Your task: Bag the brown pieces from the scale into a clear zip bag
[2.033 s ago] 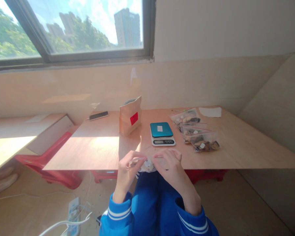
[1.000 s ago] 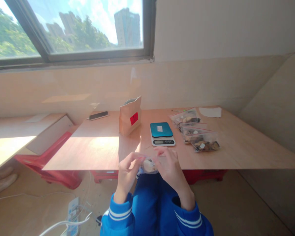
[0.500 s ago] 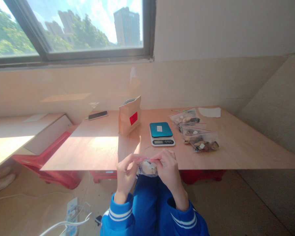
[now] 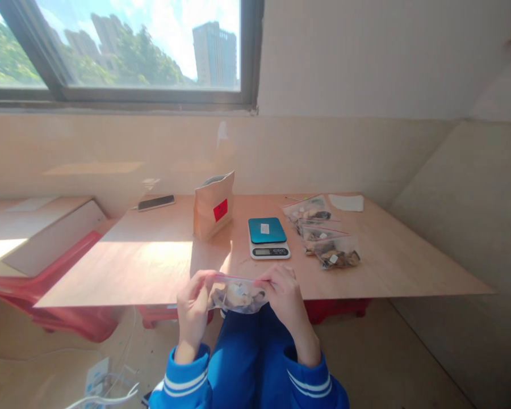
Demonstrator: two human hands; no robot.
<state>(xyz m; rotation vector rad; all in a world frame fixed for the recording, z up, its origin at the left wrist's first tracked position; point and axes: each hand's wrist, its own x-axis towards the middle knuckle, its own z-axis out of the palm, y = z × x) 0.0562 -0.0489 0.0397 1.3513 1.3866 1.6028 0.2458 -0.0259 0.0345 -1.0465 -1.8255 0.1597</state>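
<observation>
Two hands held one small zip bag (image 4: 237, 294) just off the near edge of the surface (image 4: 153, 267): the left hand (image 4: 192, 309) pinched its left top corner, the right hand (image 4: 283, 295) its right. The bag already held pale and dark pieces; whether its red seal strip was fully closed could not be told. Three filled bags (image 4: 321, 233) lay beside the scale (image 4: 268, 238), right of the kraft pouch (image 4: 213, 206). Compared with half a second earlier, the bag was stretched wider and the hands sat farther apart.
</observation>
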